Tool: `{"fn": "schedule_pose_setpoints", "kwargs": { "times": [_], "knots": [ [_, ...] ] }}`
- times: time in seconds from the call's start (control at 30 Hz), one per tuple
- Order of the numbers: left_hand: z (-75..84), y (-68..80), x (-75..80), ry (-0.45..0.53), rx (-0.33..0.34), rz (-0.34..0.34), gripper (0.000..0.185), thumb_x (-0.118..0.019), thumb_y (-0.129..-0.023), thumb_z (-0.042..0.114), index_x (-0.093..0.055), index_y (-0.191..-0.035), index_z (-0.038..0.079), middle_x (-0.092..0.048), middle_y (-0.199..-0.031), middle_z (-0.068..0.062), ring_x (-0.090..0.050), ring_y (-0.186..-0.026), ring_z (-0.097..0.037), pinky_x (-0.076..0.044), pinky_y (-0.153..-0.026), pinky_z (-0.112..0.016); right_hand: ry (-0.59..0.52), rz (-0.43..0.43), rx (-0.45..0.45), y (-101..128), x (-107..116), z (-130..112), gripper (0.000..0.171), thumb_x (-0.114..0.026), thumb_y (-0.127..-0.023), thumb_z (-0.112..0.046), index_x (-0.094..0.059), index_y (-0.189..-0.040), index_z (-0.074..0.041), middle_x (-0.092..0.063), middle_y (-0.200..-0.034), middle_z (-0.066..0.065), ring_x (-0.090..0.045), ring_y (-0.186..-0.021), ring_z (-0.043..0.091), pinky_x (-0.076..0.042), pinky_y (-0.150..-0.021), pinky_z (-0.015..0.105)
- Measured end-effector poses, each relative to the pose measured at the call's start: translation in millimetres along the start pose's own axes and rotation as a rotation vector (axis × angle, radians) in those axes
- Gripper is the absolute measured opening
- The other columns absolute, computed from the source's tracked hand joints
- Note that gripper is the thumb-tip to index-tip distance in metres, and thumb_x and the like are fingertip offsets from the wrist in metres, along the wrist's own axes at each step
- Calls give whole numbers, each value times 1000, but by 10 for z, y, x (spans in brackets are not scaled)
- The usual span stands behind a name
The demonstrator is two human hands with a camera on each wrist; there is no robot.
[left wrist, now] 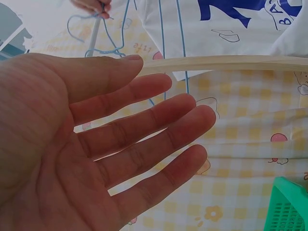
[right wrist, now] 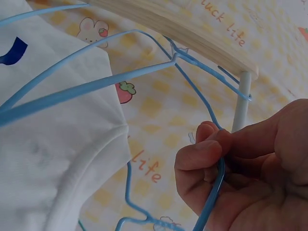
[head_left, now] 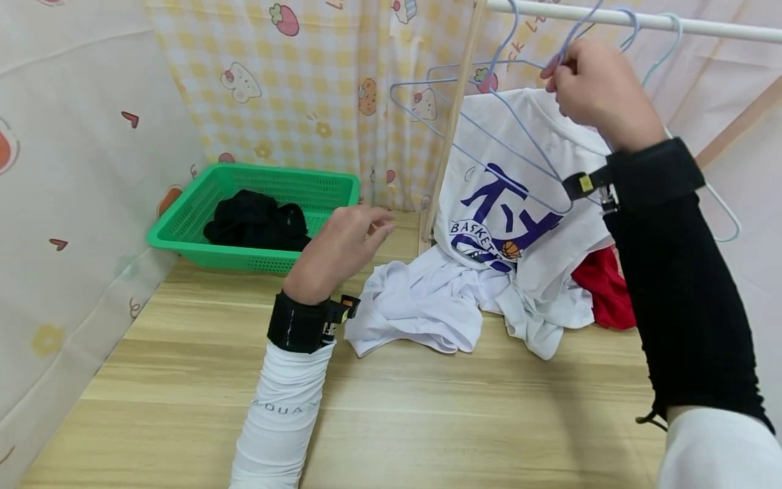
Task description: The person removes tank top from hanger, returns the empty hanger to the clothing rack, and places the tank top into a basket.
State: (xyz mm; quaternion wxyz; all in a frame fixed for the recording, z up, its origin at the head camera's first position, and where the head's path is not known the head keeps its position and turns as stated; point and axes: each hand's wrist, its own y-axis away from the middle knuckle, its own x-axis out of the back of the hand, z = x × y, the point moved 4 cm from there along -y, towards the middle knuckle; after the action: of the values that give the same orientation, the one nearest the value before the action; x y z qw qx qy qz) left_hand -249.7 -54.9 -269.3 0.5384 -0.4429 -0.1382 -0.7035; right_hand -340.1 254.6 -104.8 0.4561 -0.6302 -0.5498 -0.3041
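My right hand (head_left: 601, 95) is raised near the rail and pinches a blue wire hanger (right wrist: 208, 204) by its hook, between thumb and curled fingers. Another blue hanger (head_left: 421, 129) hangs to its left. Behind them is a white T-shirt (head_left: 544, 136) with a purple basketball print; whether it hangs on a hanger I cannot tell. My left hand (head_left: 342, 248) hovers over the table beside a green basket, fingers spread and palm bare in the left wrist view.
The green basket (head_left: 253, 259) holds black cloth (head_left: 259, 221). Crumpled white garments (head_left: 415, 305) and a red one (head_left: 605, 288) lie on the wooden table (head_left: 427, 421). A white rail (head_left: 733, 28) on a wooden frame (head_left: 453, 139) carries more hangers. Patterned curtains stand behind.
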Motion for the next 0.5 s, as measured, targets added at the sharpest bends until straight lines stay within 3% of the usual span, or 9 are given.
{"fn": "schedule_pose_setpoints", "kwargs": {
  "times": [0.23,0.5],
  "knots": [
    [-13,8,1,-14,-4,-4,31,-59,-113,18,-74,-137,4,-76,-124,-13,-72,-102,-24,-61,-84,-39,27,-63,30,-223,-31,-202,48,-31,-117,-28,-57,-148,-2,-53,-112,1,-51,-89,18,-45,-74,22],
    [-39,17,0,-4,8,1,33,-59,-113,19,-72,-139,3,-76,-128,-13,-73,-102,-23,-61,-82,-38,42,-124,59,-416,-242,-377,41,-38,-114,-18,-59,-143,2,-59,-128,13,-53,-92,19,-47,-79,26]
  ]
}}
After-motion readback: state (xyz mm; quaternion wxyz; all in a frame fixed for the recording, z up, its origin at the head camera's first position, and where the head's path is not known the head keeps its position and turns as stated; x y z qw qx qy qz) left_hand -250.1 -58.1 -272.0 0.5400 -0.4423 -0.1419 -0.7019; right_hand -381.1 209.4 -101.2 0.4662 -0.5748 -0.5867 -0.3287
